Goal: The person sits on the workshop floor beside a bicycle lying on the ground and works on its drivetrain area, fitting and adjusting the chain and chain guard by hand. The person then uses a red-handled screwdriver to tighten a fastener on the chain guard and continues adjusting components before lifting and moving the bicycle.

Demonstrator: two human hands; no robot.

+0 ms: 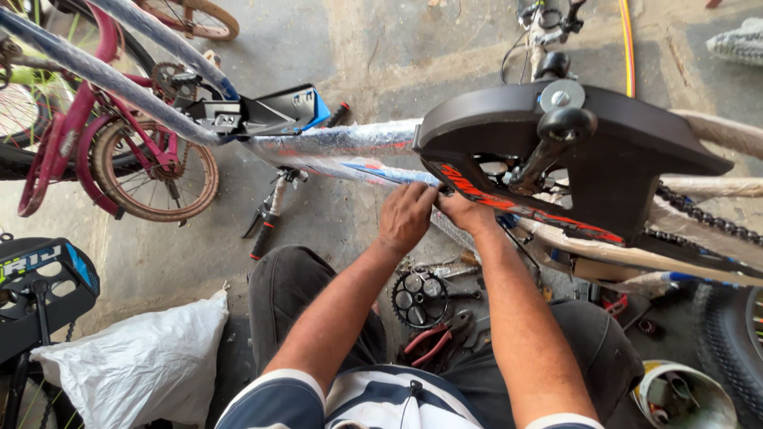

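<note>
Black chain guard (pixel 628 163), mounted on wrapped bicycle frame (pixel 350 143): lower edge was pinched by left hand (pixel 407 216) and gripped by right hand (pixel 465 213), side by side. Chainring (pixel 419 299) and red-handled pliers (pixel 433 338) were laid on the floor below.

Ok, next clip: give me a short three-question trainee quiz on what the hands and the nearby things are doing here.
1. True or false: both hands touch the black chain guard.
2. Which tool lies on the floor between the person's knees? A) red-handled pliers B) hammer C) saw
3. What lies at the lower left of the view?

Key:
1. True: the left hand and right hand meet at the guard's lower edge.
2. A: the pliers lie beside a loose chainring.
3. A white sack.
</note>
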